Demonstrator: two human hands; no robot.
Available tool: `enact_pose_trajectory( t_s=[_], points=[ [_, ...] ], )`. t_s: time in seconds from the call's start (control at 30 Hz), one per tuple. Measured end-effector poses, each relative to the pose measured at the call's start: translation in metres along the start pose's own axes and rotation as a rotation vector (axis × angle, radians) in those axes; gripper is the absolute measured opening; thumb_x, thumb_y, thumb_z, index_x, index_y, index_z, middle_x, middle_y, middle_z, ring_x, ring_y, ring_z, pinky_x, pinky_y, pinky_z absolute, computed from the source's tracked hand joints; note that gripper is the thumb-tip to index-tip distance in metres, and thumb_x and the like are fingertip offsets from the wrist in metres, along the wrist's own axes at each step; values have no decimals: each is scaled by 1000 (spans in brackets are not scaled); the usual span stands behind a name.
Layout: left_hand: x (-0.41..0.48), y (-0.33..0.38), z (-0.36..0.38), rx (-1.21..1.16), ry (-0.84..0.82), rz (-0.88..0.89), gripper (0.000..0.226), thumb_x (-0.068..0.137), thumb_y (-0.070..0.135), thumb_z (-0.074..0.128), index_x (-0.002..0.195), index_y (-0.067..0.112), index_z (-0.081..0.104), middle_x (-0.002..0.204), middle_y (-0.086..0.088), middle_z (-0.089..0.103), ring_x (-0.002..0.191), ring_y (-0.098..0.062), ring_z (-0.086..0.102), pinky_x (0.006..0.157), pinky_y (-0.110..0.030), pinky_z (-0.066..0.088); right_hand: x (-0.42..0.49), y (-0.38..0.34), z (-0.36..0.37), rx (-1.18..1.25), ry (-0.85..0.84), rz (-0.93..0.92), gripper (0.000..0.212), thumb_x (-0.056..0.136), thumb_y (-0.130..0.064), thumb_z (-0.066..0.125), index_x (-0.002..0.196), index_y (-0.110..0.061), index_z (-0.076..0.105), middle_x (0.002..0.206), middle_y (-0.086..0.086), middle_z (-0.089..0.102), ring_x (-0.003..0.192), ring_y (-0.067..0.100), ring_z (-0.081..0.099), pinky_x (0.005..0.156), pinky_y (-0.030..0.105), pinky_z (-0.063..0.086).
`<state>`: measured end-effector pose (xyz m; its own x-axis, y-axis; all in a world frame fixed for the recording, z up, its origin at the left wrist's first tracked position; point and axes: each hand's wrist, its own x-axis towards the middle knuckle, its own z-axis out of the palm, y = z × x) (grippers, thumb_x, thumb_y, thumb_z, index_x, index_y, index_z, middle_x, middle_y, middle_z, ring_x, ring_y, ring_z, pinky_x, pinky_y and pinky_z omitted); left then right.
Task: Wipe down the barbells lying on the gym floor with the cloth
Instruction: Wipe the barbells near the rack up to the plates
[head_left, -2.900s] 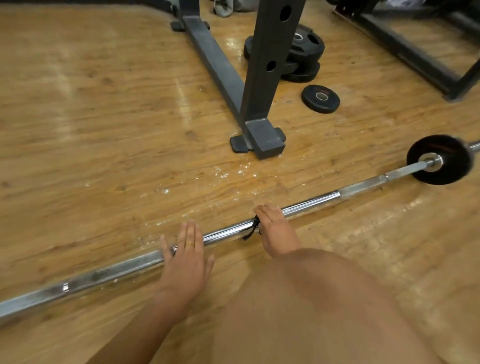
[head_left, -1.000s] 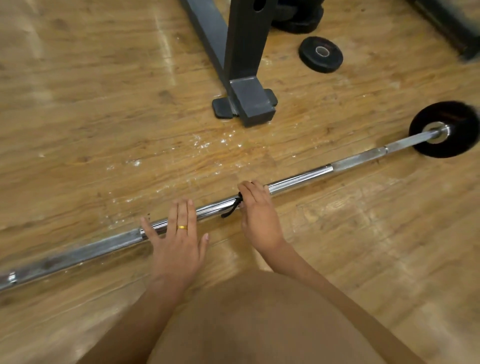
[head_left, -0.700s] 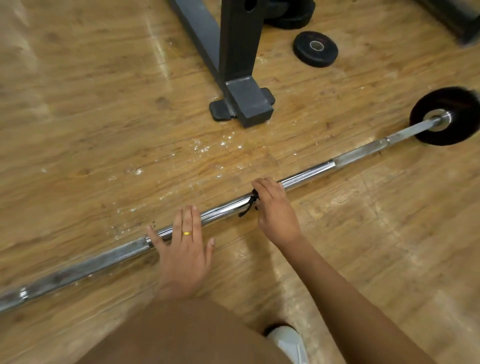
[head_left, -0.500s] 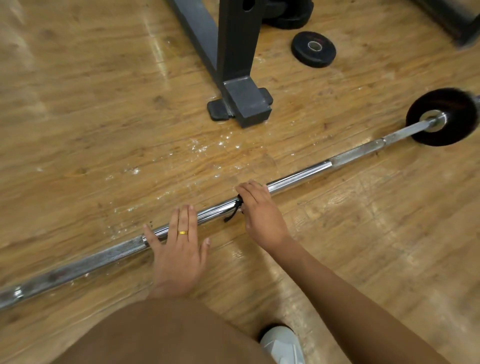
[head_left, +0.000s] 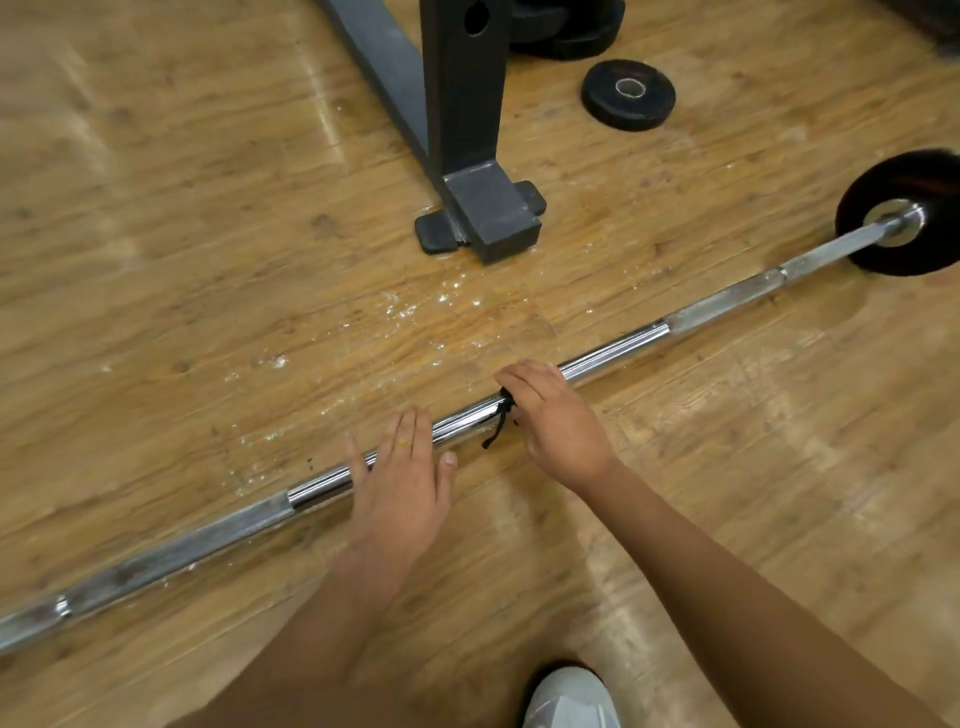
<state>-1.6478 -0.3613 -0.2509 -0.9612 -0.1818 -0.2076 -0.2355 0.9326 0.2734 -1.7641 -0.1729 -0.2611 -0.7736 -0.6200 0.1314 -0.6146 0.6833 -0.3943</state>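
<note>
A right hand clenches a dark cloth around the barbell on the gym floor. The left hand rests flat, fingers released, on the bar.

A: How does your light look?

B: You get warm, even indoor light. Pale streaks of glare run over the wooden floor, strongest at upper left and lower right, and the barbell throws back sharp white highlights on its polished part.

A: Any shadows for you?

B: Soft ones only, under your left hand and right hand.

A: Sharpness?

B: Your centre is fairly crisp. The black plate at the right edge smears, the left hand's fingers blur slightly, and the wide lens bows lines toward the borders.
</note>
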Motion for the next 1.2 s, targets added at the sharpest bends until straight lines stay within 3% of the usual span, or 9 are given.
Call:
enact_pose_trajectory(
  t_s=[0.13, 0.27, 0.33, 0.47, 0.63, 0.8, 0.97, 1.13, 1.2],
  points=[
    [1, -2, 16, -9, 94, 3, 66, 100, 46, 15, 157, 15, 27, 160, -1, 35, 152, -19, 20, 120, -56, 3, -5, -19, 14, 68, 86, 148, 50, 89, 3, 55, 139, -5, 53, 140, 9, 55, 140, 28, 40, 124, 38, 13],
    [0, -3, 14, -61, 115, 18, 62, 100, 47, 18, 152, 17, 35, 156, 2, 41, 150, -20, 24, 121, -56, -1, -14, -24, 12, 54, 66, 20, 55, 87, 4, 64, 140, -5, 52, 140, 9, 55, 138, 27, 42, 122, 45, 24],
    [-5, -2, 15, -38, 115, 37, 60, 101, 46, 19, 152, 18, 33, 156, 2, 40, 151, -19, 23, 121, -56, -2, -10, -10, 4, 6, 31, -1, 55, 85, 4, 65, 138, -4, 54, 138, 10, 57, 136, 28, 45, 121, 42, 25],
    [-12, 0, 19, 3, 118, 32, 60, 102, 46, 21, 155, 18, 28, 159, 2, 35, 153, -18, 18, 121, -56, -5, -12, -11, 0, 14, 59, 142, 47, 92, 0, 57, 139, -4, 53, 137, 11, 57, 137, 29, 43, 123, 38, 16],
    [-26, 3, 27, 22, 115, 47, 63, 101, 44, 27, 157, 16, 25, 163, 0, 29, 154, -17, 11, 121, -57, -4, -29, -13, 1, -25, -12, 10, 51, 90, -3, 60, 140, -3, 51, 141, 12, 54, 138, 31, 42, 120, 47, 27],
    [-43, 11, 33, 44, 117, 52, 65, 100, 42, 35, 158, 14, 24, 163, -1, 30, 153, -19, 17, 121, -60, 2, -40, -14, -5, -31, 53, 177, 48, 91, 1, 56, 139, -3, 53, 138, 11, 56, 138, 31, 43, 122, 40, 17],
    [-65, 17, 40, 21, 140, 78, 65, 100, 39, 36, 159, 14, 24, 164, 0, 26, 154, -20, 14, 122, -57, 6, -58, -20, -3, -63, -33, 6, 54, 85, -1, 66, 137, -6, 55, 137, 10, 58, 135, 30, 46, 119, 44, 29],
    [-85, 19, 49, 37, 120, 123, 68, 99, 38, 40, 159, 11, 23, 167, -1, 18, 155, -21, 11, 124, -49, -3, -74, -33, 0, -67, 71, 257, 51, 86, 2, 59, 136, -4, 55, 134, 11, 59, 137, 31, 44, 123, 44, 23],
    [-91, 20, 52, 58, 123, 156, 68, 97, 37, 40, 158, 11, 24, 167, -2, 17, 154, -23, 13, 124, -48, -2, -85, -48, 9, -47, 69, 213, 57, 81, 4, 64, 137, -5, 55, 136, 10, 58, 139, 29, 42, 123, 45, 22]
  ],
)
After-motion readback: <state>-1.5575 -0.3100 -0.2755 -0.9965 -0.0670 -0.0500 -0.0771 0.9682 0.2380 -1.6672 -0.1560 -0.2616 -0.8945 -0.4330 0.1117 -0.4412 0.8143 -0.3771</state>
